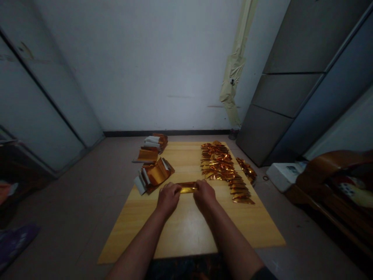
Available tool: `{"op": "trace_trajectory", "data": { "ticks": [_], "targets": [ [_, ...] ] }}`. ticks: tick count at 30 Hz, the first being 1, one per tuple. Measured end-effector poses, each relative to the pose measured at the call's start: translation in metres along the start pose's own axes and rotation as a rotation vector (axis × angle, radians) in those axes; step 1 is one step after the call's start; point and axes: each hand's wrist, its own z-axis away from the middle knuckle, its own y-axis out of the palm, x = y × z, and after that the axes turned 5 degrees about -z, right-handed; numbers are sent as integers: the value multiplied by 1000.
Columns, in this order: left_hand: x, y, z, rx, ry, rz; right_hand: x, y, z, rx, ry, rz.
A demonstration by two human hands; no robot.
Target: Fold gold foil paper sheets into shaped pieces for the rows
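Observation:
Between my two hands is a strip of shiny gold foil paper, partly folded or rolled, just over the table's middle. My left hand has its fingers closed on the strip's left end. At the other end my right hand pinches the paper in the same way. Curled stacks of gold foil sheets with pale backs lie to the left of my hands. On the right, folded gold foil pieces overlap in long rows.
The wooden table stands near a white wall. More gold foil sits beyond its right edge. A grey refrigerator is at the back right, with a white box and carved wooden furniture nearby.

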Motion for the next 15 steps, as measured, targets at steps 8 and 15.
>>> {"op": "trace_trajectory", "data": {
  "ticks": [8,15],
  "targets": [
    [4,4,5,-152,86,82,-5,3,5,-49,-17,-91],
    [-5,-2,11,-142,149,37,-3,0,6,3,-21,-35]
  ]
}}
